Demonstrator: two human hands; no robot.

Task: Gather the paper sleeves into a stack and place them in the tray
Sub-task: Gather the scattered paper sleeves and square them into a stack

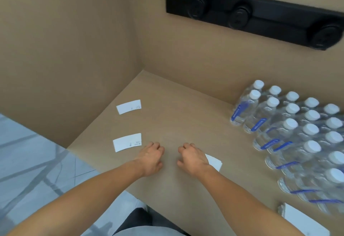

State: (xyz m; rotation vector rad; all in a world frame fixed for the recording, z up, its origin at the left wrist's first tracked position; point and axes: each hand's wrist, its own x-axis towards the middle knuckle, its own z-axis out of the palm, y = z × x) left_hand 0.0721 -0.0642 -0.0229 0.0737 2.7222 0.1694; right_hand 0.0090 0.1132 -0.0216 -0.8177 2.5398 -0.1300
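Observation:
Two flat white paper sleeves lie apart on the brown counter: the far sleeve (128,106) toward the corner, the near sleeve (127,142) just left of my left hand (151,158). My left hand rests on the counter with fingers curled and nothing in it. My right hand (192,159) rests beside it, fingers curled, lying over a third white sleeve (214,161) whose right end sticks out. Whether it grips that sleeve I cannot tell. A white tray-like object (301,220) shows at the bottom right edge.
Several rows of clear water bottles (290,129) with white caps and blue labels fill the right side of the counter. A black socket strip (251,10) hangs on the back wall. Brown walls meet in a corner at the back left. The counter's edge runs along the lower left.

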